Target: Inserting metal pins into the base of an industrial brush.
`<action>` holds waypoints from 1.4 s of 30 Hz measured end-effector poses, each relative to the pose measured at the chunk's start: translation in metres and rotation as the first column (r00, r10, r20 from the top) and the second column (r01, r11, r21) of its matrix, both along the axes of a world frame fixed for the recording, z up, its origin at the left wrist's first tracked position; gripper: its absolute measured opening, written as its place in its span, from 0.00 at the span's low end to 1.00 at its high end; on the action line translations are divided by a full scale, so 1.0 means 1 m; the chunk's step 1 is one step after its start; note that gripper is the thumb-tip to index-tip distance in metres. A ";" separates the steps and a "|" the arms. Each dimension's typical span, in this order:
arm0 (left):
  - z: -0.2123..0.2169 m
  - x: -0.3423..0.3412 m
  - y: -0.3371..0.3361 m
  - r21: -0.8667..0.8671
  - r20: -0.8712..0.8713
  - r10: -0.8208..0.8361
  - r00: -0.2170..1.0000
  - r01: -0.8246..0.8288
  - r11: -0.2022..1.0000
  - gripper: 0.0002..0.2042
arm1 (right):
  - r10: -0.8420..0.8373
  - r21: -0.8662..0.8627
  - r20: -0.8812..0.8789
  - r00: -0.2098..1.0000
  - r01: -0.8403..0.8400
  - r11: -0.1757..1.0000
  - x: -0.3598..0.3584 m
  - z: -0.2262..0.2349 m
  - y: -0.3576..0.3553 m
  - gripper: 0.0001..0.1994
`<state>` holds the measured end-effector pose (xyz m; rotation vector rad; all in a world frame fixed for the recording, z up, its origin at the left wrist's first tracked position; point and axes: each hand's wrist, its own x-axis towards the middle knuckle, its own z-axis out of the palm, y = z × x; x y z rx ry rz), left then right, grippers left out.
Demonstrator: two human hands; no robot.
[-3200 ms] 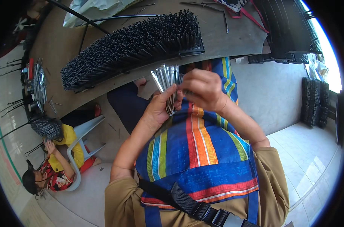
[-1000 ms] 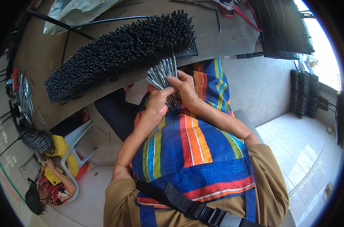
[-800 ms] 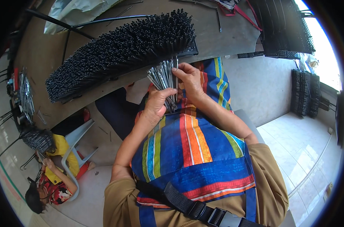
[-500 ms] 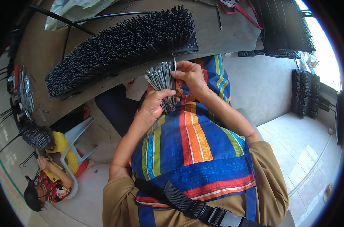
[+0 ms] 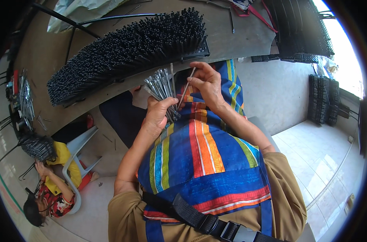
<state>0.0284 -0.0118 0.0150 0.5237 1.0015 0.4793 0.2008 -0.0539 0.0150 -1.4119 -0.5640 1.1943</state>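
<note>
My left hand is closed around a fanned bundle of thin grey metal rods above my lap. One rod of this bundle stands apart from the others near the thumb. Between the thumb and fingers of my right hand is a single thin rod, slanting down toward the left fingertips. Whether its lower end touches them I cannot tell. Just beyond both hands, a long black rack densely packed with upright black rods lies along the table's near edge.
The brown table reaches across the far side. At far left lies a pile of metal rods. A co-worker in yellow sits lower left beside a grey chair. Black racks stand at right. A striped apron covers my lap.
My right hand has tilted its rod away from the bundle, top to the right. The bundle in my left hand has shifted slightly left.
</note>
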 end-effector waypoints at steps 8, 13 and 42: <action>-0.002 -0.017 -0.020 0.006 0.015 -0.241 0.971 0.240 0.971 0.08 | -0.332 0.306 0.252 0.909 0.251 0.918 0.056 0.004 -0.002 0.14; -0.004 -0.017 -0.020 0.077 -0.053 -0.372 0.927 0.375 0.924 0.10 | -0.457 0.457 0.711 0.535 0.143 0.878 0.082 0.018 0.025 0.12; 0.008 0.004 -0.004 -0.188 0.106 -0.187 0.977 0.205 0.961 0.11 | 0.053 -0.013 0.670 0.741 -0.060 0.998 0.059 0.007 0.011 0.13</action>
